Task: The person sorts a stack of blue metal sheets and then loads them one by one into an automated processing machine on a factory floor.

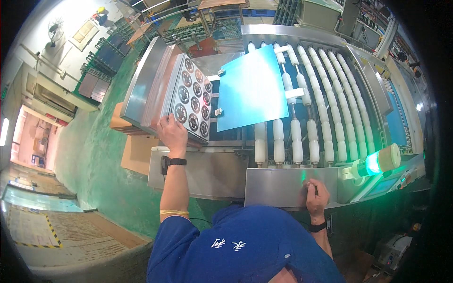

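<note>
My left hand (172, 135) is at the near edge of a leaning stack of thin sheets (160, 87), its fingers bent over the edge of the front sheet. That printed sheet (192, 104) carries rows of round dark flower-like patterns on a pale ground. To its right a plain blue sheet (252, 89) lies tilted over the white rollers (314, 99), shining under the light. Small metal clips (218, 112) sit at its left edge. My right hand (317, 197) rests closed against the steel front panel (278, 186); what its fingertips pinch, if anything, is too small to tell.
A green-lit signal lamp (373, 164) and a control box (377, 185) stand at the right end of the panel. Brown boards (139, 153) lie left of the stack. Racks (96, 66) and a wall fan (55, 32) are farther off at the left.
</note>
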Demonstrator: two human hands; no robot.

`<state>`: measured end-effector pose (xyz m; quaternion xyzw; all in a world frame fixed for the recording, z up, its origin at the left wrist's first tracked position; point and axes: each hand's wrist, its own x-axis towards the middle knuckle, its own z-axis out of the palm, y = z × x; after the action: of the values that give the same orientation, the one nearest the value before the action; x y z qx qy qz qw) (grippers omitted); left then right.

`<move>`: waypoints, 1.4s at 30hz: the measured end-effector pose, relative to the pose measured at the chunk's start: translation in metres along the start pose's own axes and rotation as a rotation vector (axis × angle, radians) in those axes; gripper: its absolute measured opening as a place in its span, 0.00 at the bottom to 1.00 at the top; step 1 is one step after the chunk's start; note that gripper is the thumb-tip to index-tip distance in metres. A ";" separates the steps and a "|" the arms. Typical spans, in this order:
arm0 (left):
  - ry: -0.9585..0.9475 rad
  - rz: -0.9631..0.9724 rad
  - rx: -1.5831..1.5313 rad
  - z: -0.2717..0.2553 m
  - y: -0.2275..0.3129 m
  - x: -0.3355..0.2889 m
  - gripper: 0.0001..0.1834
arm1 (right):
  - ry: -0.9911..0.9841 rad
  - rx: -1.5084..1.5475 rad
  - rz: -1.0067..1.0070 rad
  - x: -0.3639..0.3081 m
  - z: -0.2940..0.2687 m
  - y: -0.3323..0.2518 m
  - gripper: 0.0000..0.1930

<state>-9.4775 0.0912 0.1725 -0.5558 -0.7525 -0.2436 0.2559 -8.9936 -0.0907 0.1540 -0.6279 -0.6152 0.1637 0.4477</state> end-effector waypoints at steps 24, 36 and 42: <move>-0.150 -0.352 -0.315 0.062 -0.027 -0.011 0.23 | 0.075 -0.035 -0.035 -0.003 -0.004 0.008 0.06; -0.188 -0.351 -0.285 0.062 -0.030 -0.011 0.24 | 0.091 0.023 -0.032 0.002 -0.002 0.010 0.06; -0.271 -0.367 -0.341 0.055 -0.009 -0.009 0.20 | 0.109 -0.034 -0.011 -0.006 -0.002 0.012 0.07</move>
<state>-9.4906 0.1183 0.1240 -0.4729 -0.8160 -0.3324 0.0072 -8.9851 -0.0947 0.1438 -0.6399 -0.5960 0.1163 0.4709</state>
